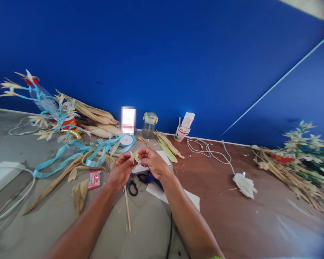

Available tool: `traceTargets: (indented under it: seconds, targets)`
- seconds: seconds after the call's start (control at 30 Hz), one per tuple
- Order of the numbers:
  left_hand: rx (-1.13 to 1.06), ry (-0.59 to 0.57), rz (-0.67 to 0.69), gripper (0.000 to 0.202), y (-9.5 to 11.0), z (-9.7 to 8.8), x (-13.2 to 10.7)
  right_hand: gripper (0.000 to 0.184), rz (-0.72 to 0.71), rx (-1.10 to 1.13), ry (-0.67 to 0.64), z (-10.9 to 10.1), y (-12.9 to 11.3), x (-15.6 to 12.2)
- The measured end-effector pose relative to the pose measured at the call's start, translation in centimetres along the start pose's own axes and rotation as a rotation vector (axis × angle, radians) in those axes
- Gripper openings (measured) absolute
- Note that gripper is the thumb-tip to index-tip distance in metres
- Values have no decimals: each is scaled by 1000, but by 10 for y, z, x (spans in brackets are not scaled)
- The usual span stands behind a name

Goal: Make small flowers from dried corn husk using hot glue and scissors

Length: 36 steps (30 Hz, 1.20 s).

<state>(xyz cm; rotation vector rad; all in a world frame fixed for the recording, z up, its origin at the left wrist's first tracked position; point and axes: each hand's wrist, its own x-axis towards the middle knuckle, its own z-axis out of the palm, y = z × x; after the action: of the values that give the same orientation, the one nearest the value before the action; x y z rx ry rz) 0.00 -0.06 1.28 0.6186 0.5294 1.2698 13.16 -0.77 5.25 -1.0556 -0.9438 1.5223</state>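
Note:
Close together over the middle of the table, my left hand (121,169) and my right hand (153,162) pinch a small pale strip of corn husk (133,157) between their fingertips. Just below them lies a pair of scissors, its black handle loops (133,187) showing. A blue tool (156,180) sits partly hidden under my right wrist; its kind cannot be made out. White paper (190,199) lies beneath my right forearm. A thin wooden stick (127,212) rests between my forearms. Light blue ribbon (94,156) trails loosely on the left, near its spool (127,140).
Dried husks (97,120) and a ribbon-wrapped flower arrangement (47,108) fill the back left. A lidded jar (149,125) and a paper cup (181,133) stand by the blue wall. A white cable (218,154), crumpled tissue (245,185) and husk flowers (302,144) are rightward. A power strip (2,174) lies left.

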Motion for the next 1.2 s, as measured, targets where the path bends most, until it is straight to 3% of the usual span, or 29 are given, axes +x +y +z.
traceTargets:
  seconds: [0.27, 0.5, 0.67, 0.8, 0.97, 1.2]
  targets:
    - [-58, 17, -1, 21, 1, -4, 2, 23, 12, 12, 40, -10, 0, 6]
    - [25, -17, 14, 16, 1, -4, 2, 45, 336, 164, -94, -9, 1, 7]
    - [60, -35, 31, 17, 0, -2, 2, 33, 405, 249, -122, -2, -2, 3]
    - [77, -32, 50, 17, 0, 1, 1, 21, 377, 252, -110, 0, -3, 2]
    - [84, -4, 51, 17, -2, 0, 1, 20, 303, 175, -86, 1, -3, 1]
    - [42, 37, 6, 18, -3, 1, 1, 5, -21, -220, 100, 8, -5, -4]
